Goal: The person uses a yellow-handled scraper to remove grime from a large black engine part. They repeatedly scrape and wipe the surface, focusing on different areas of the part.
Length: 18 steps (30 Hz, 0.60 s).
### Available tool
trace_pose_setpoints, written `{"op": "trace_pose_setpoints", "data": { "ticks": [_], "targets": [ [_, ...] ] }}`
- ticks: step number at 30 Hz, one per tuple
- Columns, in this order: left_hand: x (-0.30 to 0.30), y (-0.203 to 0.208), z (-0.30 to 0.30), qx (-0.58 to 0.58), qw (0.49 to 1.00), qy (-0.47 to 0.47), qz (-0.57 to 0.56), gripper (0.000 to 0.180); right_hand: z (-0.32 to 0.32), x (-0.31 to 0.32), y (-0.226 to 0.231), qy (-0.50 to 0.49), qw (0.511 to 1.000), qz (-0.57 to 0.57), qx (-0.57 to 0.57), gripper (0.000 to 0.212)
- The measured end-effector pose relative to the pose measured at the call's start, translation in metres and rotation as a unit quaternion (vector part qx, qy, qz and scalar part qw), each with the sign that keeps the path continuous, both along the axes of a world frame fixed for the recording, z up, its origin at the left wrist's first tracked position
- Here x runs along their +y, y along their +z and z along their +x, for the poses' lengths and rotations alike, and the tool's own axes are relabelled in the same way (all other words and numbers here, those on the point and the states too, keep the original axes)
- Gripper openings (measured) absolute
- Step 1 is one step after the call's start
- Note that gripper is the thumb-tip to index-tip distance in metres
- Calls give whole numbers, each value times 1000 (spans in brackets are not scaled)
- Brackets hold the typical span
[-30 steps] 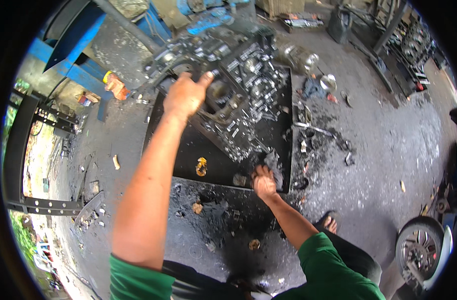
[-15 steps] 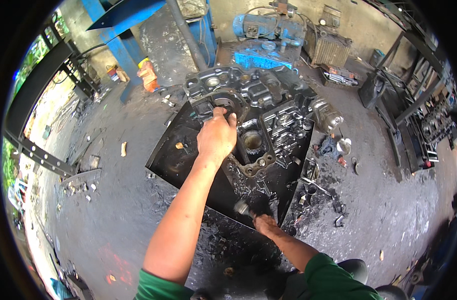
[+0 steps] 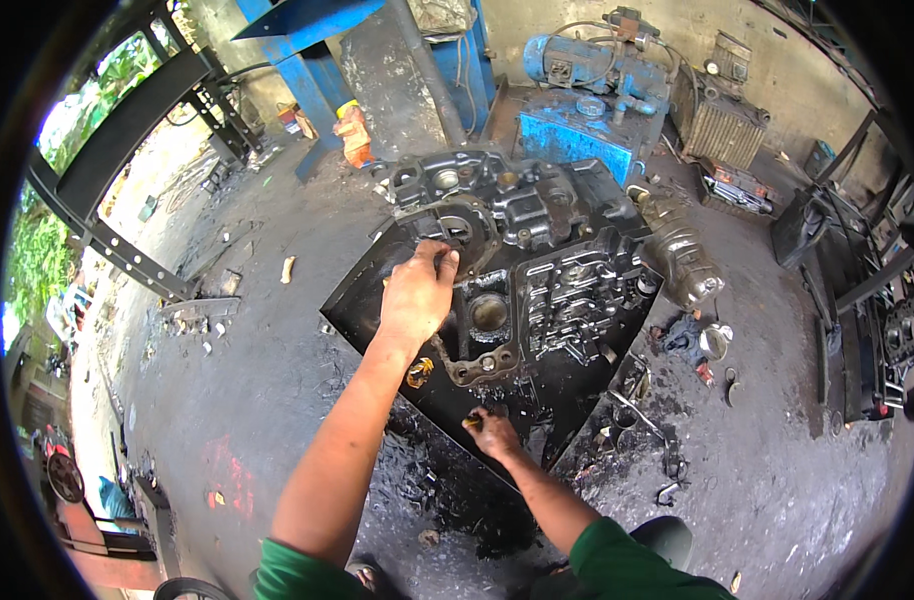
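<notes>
A dark, oily metal engine cover [image 3: 502,355] with a round bore lies in a black tray [image 3: 362,305]. My left hand [image 3: 417,295] reaches over it, fingers drawn together at the edge beside its round upper opening; the fingertips are partly hidden. Low over the tray's near corner, my right hand [image 3: 494,436] is closed around something small with a yellowish end, too little of it showing to name. A crumpled yellow-brown scrap [image 3: 419,372] lies by my left forearm. Right of the cover rests a ribbed casting [image 3: 577,290] with several channels.
A large black engine casting [image 3: 517,195] spans the tray's far side. Beside it on the right stands a brownish metal cylinder [image 3: 685,250]. A blue motor unit [image 3: 597,65] is by the back wall. Rags and a small cup [image 3: 715,342] sit on the oily floor at right.
The view has shifted, so the scene sits farther right and lower. My left hand stays by the cover. The grey-headed thing seen blurred at my right hand no longer shows its head.
</notes>
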<state>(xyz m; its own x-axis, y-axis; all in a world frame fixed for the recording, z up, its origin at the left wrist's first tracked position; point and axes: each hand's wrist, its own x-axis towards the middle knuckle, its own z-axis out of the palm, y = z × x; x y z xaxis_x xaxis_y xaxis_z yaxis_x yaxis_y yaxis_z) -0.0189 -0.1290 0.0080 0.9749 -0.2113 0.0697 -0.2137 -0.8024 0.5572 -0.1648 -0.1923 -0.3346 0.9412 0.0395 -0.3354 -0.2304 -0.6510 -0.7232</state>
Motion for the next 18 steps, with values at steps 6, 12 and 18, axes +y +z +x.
{"op": "trace_pose_setpoints", "data": {
  "ticks": [6,12,18],
  "targets": [
    [5,-15,4,-50,990,64,-116,29,-16,-1,-14,-48,995,-83,-2,35],
    [22,-37,-18,102,853,154,-487,37,-38,-62,-9,-61,994,-87,9,23],
    [34,-50,-37,249,742,79,-617,60,-40,-157,193,-300,905,162,-254,8]
  ]
}}
